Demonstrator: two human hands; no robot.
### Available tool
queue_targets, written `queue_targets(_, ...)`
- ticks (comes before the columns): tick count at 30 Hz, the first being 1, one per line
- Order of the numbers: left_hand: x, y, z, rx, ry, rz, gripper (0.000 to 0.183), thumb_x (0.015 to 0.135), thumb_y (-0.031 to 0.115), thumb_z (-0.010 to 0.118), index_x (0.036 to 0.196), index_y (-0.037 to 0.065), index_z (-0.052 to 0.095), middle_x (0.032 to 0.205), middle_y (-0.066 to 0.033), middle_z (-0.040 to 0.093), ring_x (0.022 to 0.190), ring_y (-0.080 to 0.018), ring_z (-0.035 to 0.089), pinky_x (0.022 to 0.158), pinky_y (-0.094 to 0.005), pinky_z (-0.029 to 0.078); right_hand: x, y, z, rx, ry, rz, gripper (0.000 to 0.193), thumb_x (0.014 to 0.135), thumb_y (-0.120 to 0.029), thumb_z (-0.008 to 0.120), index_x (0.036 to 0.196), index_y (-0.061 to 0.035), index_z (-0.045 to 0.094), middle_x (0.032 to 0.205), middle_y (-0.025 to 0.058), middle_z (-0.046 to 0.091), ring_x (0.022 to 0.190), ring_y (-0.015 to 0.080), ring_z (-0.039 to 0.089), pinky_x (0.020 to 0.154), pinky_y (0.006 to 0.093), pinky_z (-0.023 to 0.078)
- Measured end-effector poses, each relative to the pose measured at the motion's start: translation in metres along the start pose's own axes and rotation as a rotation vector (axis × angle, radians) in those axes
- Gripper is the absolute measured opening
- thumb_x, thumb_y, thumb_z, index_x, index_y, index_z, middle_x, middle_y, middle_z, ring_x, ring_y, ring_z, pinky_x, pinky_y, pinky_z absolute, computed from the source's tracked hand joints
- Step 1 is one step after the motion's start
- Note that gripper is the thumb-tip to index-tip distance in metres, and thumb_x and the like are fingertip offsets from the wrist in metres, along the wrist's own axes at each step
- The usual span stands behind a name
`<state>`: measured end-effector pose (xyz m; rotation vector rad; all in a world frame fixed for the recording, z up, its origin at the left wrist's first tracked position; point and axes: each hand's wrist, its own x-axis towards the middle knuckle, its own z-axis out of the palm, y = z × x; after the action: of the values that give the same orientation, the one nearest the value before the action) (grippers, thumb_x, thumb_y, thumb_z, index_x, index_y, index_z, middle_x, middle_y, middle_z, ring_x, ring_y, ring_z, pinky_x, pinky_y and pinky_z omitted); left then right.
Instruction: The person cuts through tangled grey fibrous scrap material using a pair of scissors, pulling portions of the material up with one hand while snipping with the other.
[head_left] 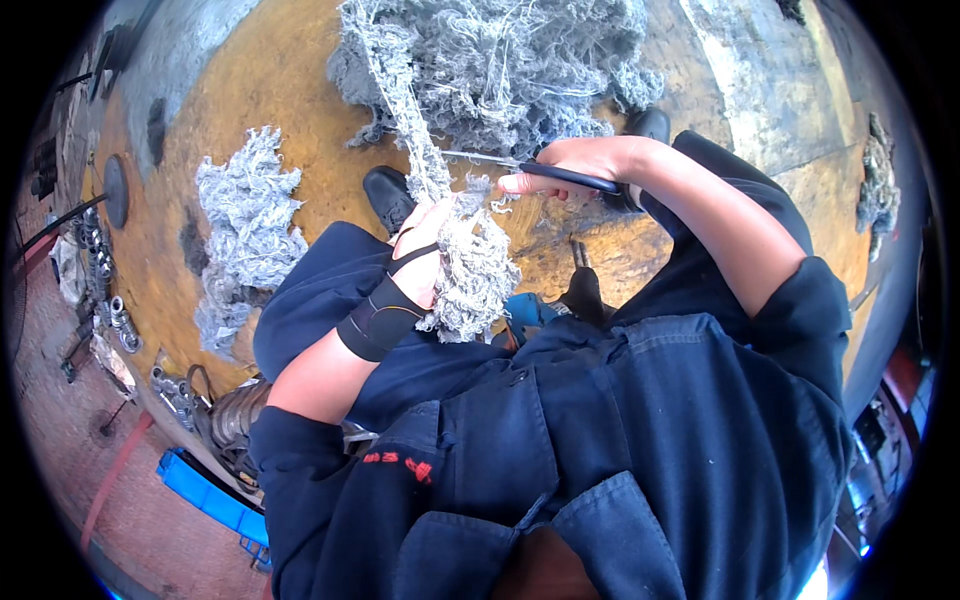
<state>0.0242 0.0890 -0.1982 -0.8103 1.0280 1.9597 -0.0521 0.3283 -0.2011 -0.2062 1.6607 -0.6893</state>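
My left hand [420,250], with a black wrist wrap [380,318], grips a rope-like length of tangled grey-white yarn waste [474,280]. A clump of it hangs below my fingers. Its strand [402,95] stretches up to a large heap of the same yarn [510,70]. My right hand [572,165] is closed around a black-handled cutting tool [570,177] with a thin metal blade. The blade points left, and its tip is at the strand just above my left hand. Whether it is a knife or scissors I cannot tell.
A smaller yarn pile [250,205] lies on the worn yellow-brown floor plate [300,90] to the left. Metal fittings [124,325] line the left edge, near a blue tray-like object [212,500]. Another yarn clump [880,180] lies far right. A dark-handled tool [583,290] sits between my legs.
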Motion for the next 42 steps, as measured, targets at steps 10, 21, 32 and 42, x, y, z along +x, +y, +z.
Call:
queue_targets(10, 0.000, -0.002, 0.009, 0.093, 0.003, 0.022, 0.025, 0.095, 0.020, 0.045, 0.112, 0.004, 0.055, 0.100, -0.0049, 0.059, 0.089, -0.0126, 0.059, 0.079, -0.0278, 0.048, 0.033, -0.017, 0.000, 0.154, -0.076, -0.017, 0.093, 0.064, -0.090, 0.043, 0.077, 0.0003, 0.060, 0.068, 0.0043, 0.052, 0.054, 0.0104, 0.048, 0.051, 0.0231, 0.040)
queue_targets(21, 0.004, 0.007, -0.016, 1.255, 0.156, 0.238, 0.030, 0.094, 0.025, 0.040, 0.089, -0.001, 0.054, 0.081, -0.0227, 0.060, 0.080, -0.0368, 0.059, 0.071, -0.0418, 0.044, 0.026, -0.034, 0.016, 0.096, -0.008, -0.128, 0.084, 0.071, -0.084, 0.043, 0.064, -0.0009, 0.055, 0.050, 0.0015, 0.043, 0.043, 0.0123, 0.044, 0.043, 0.0265, 0.037)
queue_targets(32, -0.002, -0.001, -0.010, 1.547, 0.054, 0.422, 0.025, 0.087, 0.023, 0.044, 0.085, 0.002, 0.059, 0.078, -0.0204, 0.062, 0.079, -0.0387, 0.061, 0.068, -0.0470, 0.046, 0.035, -0.023, 0.026, -0.106, -0.007, -0.280, 0.079, 0.082, -0.075, 0.039, 0.064, 0.0000, 0.054, 0.049, 0.0040, 0.044, 0.047, 0.0142, 0.046, 0.046, 0.0298, 0.037)
queue_targets(42, -0.001, 0.003, -0.004, 1.769, -0.026, 0.413, 0.015, 0.084, 0.017, 0.048, 0.086, 0.005, 0.057, 0.080, -0.0155, 0.061, 0.078, -0.0353, 0.061, 0.066, -0.0452, 0.046, 0.007, -0.031, 0.023, 0.103, 0.002, -0.213, 0.070, 0.084, -0.070, 0.044, 0.062, -0.0046, 0.050, 0.052, 0.0003, 0.042, 0.048, 0.0096, 0.043, 0.045, 0.0265, 0.034)
